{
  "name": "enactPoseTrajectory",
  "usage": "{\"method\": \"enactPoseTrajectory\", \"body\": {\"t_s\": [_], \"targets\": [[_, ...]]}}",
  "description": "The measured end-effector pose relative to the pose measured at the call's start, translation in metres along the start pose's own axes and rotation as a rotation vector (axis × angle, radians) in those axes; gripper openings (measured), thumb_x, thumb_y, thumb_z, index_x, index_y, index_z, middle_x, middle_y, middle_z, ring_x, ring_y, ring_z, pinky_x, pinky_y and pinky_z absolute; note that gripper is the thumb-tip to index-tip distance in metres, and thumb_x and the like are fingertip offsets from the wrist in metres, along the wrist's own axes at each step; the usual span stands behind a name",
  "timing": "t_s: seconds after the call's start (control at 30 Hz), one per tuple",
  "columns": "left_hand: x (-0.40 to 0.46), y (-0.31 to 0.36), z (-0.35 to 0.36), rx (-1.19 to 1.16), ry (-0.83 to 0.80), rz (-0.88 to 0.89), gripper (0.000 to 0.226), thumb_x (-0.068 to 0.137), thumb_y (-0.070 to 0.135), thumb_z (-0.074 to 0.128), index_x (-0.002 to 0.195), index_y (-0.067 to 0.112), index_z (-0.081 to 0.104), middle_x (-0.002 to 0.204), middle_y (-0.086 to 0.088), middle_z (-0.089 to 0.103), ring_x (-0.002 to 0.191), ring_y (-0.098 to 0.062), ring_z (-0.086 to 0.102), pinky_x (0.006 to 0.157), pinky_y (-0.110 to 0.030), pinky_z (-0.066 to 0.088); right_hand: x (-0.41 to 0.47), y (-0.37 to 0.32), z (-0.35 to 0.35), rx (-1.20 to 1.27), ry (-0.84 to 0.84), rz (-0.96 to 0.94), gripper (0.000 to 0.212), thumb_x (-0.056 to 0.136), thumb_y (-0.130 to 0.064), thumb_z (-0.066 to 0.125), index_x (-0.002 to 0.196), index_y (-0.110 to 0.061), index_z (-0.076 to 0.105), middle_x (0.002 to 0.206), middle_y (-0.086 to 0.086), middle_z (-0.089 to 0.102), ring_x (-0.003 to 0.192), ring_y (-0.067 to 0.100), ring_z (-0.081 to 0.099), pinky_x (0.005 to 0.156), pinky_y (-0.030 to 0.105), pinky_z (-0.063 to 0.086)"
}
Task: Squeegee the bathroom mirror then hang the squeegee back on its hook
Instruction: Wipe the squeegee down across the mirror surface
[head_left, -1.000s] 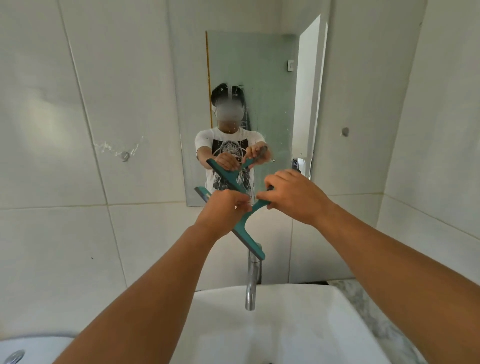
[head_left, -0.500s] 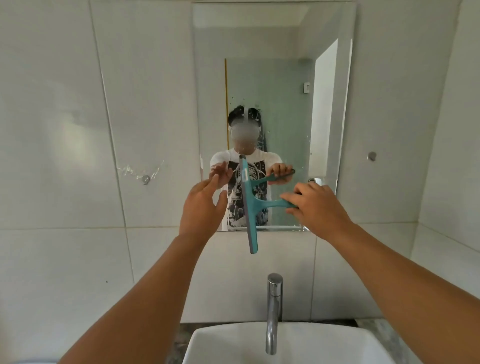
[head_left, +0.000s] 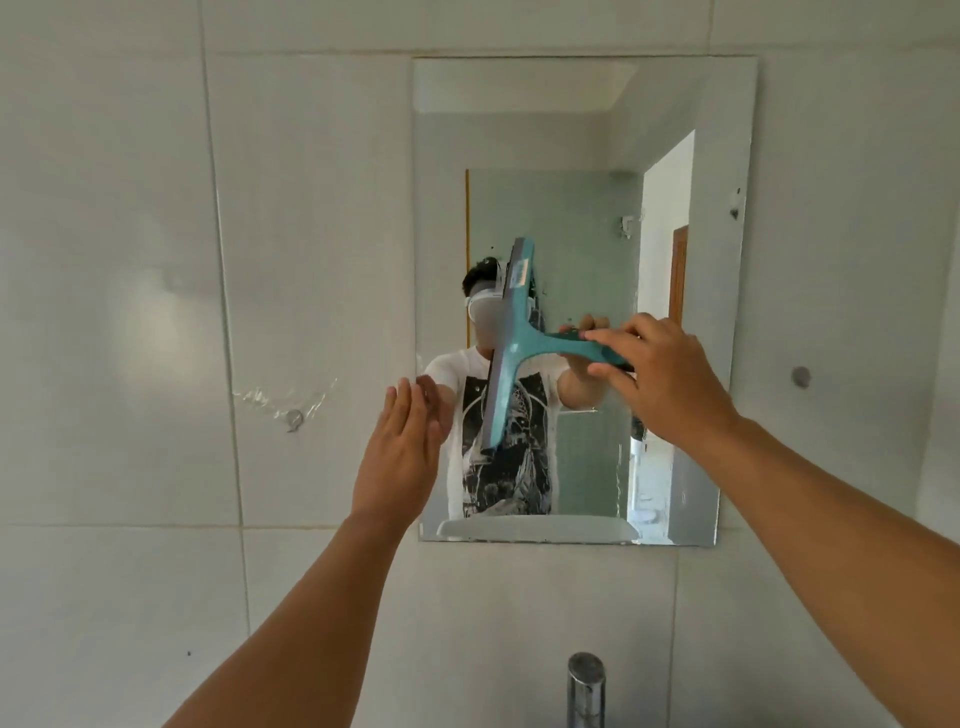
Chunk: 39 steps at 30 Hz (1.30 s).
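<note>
Squeegee (head_left: 511, 343) is centre frame in front of the mirror (head_left: 691, 93), blade nearly upright, handle running right into the right hand (head_left: 660, 379), which is clamped on it. Left hand (head_left: 402, 447), lower left, is open w/ nothing in it, well apart from the blade. Hook (head_left: 294, 419) sits on the tile at left.

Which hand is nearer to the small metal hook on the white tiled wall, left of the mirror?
Left. The open left hand hovers just right of the small metal hook, empty. The right hand is farther right, before the mirror, gripping the teal squeegee handle.
</note>
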<state>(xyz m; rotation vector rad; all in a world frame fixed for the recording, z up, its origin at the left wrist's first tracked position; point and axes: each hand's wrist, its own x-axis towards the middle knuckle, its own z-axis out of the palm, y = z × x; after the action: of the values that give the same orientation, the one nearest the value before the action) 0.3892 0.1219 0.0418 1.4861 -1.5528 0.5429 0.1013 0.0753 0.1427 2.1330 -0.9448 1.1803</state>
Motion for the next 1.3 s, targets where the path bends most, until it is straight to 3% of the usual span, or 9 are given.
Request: {"method": "enactPoseTrajectory", "body": {"t_s": [0.1,0.23,0.4,0.53,0.63,0.73,1.0,1.17,1.3], "targets": [[0.009,-0.015,0.007,0.086,0.036,0.108,0.051,0.105,0.028,0.022,0.152,0.010,0.011,0.159,-0.014,0.017,0.147,-0.030,0.007,0.118,-0.050,0.019,0.030,-0.003,-0.004,0.029,0.045,-0.028,0.042,0.089,-0.038,0.060,0.126,-0.020,0.062,0.096,0.008,0.059,0.087,0.026,0.054,0.078,0.044,0.049],[0.031,-0.030,0.015,0.109,0.016,0.127,0.057,0.103,0.043,0.009,0.154,0.020,0.001,0.162,-0.001,-0.001,0.148,-0.018,-0.010,0.121,-0.040,0.009,0.072,-0.003,-0.008,0.020,0.057,-0.049,0.044,0.090,-0.042,0.056,0.129,-0.021,0.060,0.101,0.009,0.060,0.094,0.027,0.054,0.086,0.046,0.048],[0.048,-0.039,0.022,0.178,0.028,0.175,0.058,0.103,0.041,0.006,0.153,0.014,0.004,0.162,-0.005,0.001,0.149,-0.021,-0.006,0.120,-0.044,0.017,0.116,-0.007,-0.008,0.016,0.096,-0.117,0.041,0.093,-0.039,0.057,0.131,-0.024,0.058,0.102,0.009,0.058,0.097,0.028,0.051,0.086,0.047,0.046],[0.052,-0.049,0.031,0.234,0.040,0.200,0.055,0.105,0.028,0.024,0.153,0.010,0.005,0.162,-0.010,0.005,0.149,-0.027,-0.001,0.118,-0.046,0.023,0.148,-0.012,-0.007,0.002,0.112,-0.158,0.040,0.095,-0.037,0.056,0.133,-0.028,0.057,0.101,0.009,0.056,0.098,0.031,0.050,0.087,0.048,0.044],[0.054,-0.053,0.034,0.268,0.060,0.218,0.066,0.101,0.017,0.046,0.153,0.009,0.005,0.161,-0.012,0.006,0.149,-0.029,0.000,0.117,-0.046,0.025,0.169,-0.016,-0.005,-0.021,0.137,-0.176,0.040,0.095,-0.037,0.054,0.135,-0.030,0.056,0.103,0.010,0.056,0.100,0.031,0.049,0.087,0.047,0.041],[0.055,-0.056,0.037,0.325,0.047,0.226,0.071,0.099,0.018,0.051,0.152,0.006,0.006,0.161,-0.014,0.005,0.149,-0.030,0.000,0.118,-0.045,0.022,0.186,-0.019,-0.005,-0.029,0.166,-0.194,0.040,0.096,-0.038,0.053,0.135,-0.031,0.055,0.106,0.009,0.056,0.103,0.031,0.049,0.087,0.045,0.038],[0.065,-0.051,0.038,0.305,0.103,0.211,0.068,0.101,0.029,0.047,0.153,0.008,0.008,0.162,-0.010,0.005,0.149,-0.025,0.000,0.119,-0.045,0.021,0.210,-0.016,-0.008,-0.056,0.208,-0.196,0.039,0.096,-0.039,0.052,0.135,-0.031,0.056,0.108,0.011,0.058,0.104,0.033,0.049,0.087,0.048,0.039],[0.098,-0.042,0.024,0.282,0.180,0.206,0.057,0.105,0.031,0.025,0.153,0.008,0.005,0.162,-0.008,0.000,0.149,-0.023,-0.004,0.121,-0.041,0.013,0.215,-0.013,-0.006,-0.092,0.198,-0.203,0.039,0.097,-0.038,0.051,0.136,-0.033,0.054,0.107,0.010,0.057,0.103,0.033,0.048,0.086,0.049,0.041],[0.117,-0.036,0.019,0.290,0.216,0.226,0.055,0.105,0.032,0.016,0.153,0.008,0.007,0.161,-0.010,0.003,0.149,-0.025,-0.001,0.120,-0.043,0.019,0.217,-0.013,-0.004,-0.122,0.182,-0.195,0.039,0.098,-0.039,0.049,0.136,-0.036,0.052,0.107,0.009,0.056,0.103,0.033,0.047,0.087,0.048,0.040]]}}
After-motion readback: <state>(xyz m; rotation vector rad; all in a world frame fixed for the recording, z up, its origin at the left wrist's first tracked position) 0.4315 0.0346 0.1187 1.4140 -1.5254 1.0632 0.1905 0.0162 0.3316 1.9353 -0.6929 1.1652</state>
